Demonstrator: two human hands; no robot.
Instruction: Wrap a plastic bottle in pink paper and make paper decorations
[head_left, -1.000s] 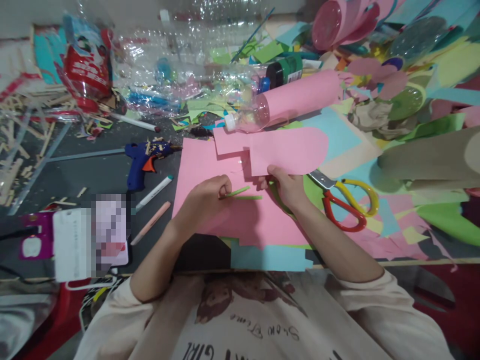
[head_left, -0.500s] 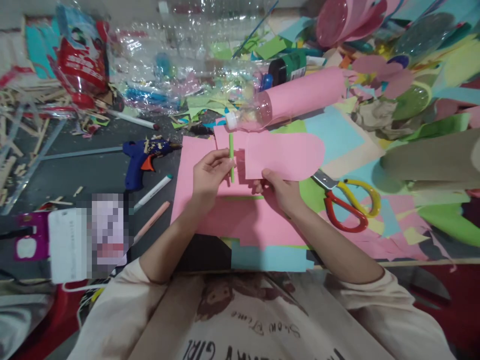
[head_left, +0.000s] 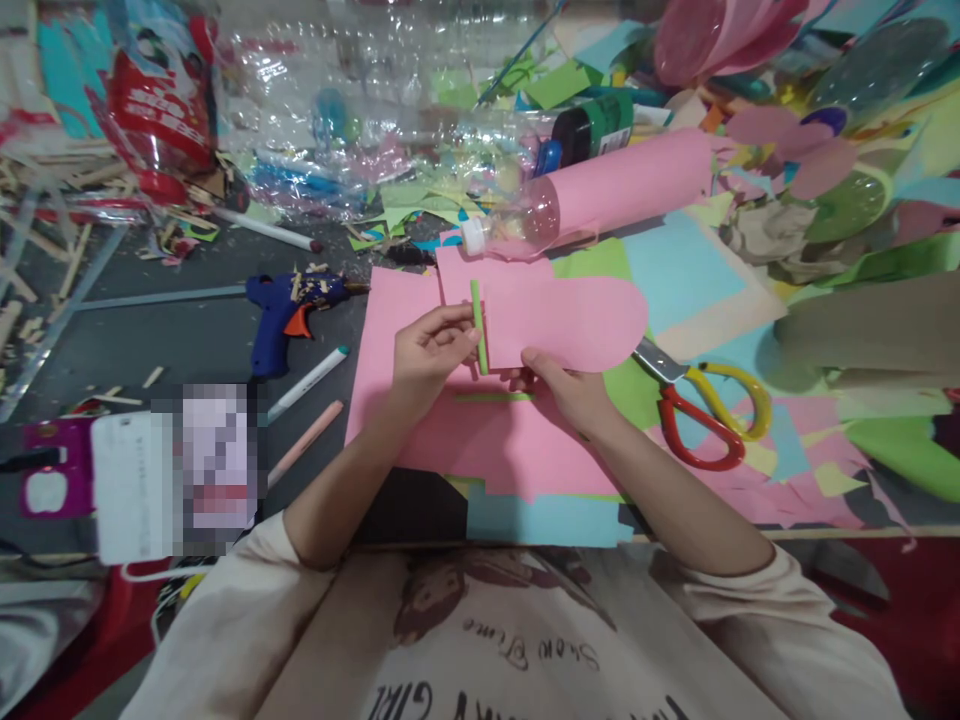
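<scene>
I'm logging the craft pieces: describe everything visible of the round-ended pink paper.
The pink paper looks thin and flat, straight at its left end, rounded at its right. The right hand pinches its lower edge, over other sheets. The green strip in the left hand is beside its straight end; contact is unclear.

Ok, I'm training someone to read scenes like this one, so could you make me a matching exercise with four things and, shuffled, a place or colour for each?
Things:
1. Upper green strip
2. Round-ended pink piece
3. Glue gun
4. Scissors

Places or colours:
A. Silver, red and yellow
B. Held in the left hand
C. Blue and orange
D. Held in the right hand

Right pairs: 1-B, 2-D, 3-C, 4-A.
</scene>
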